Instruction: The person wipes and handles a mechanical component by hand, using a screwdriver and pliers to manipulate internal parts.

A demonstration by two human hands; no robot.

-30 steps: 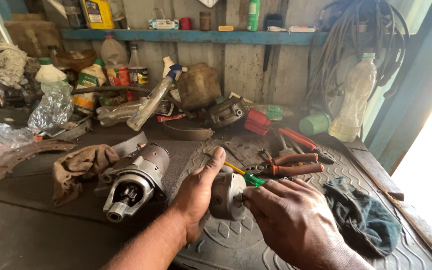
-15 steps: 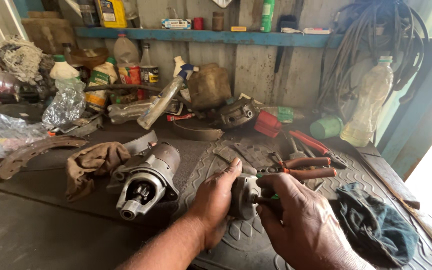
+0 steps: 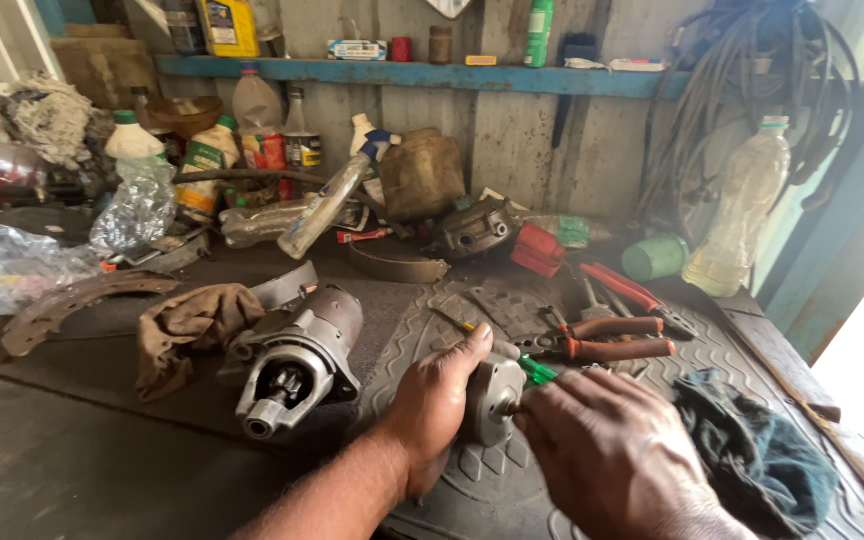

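My left hand grips a small round grey metal part held upright on the black rubber mat. My right hand pinches the short shaft sticking out of the part's face. A green-handled screwdriver lies just behind the part. To the left, a grey starter motor lies on its side with its pinion end toward me, a brown rag beside it.
Orange-handled pliers and red-handled cutters lie behind my hands. A dark blue cloth sits at the right. Bottles, a spray bottle, a curved brake shoe and clutter line the bench back under a blue shelf.
The view has shifted left and closer. My right hand has moved from holding the screwdriver near the part to gripping the part's shaft; the screwdriver now lies on the mat.
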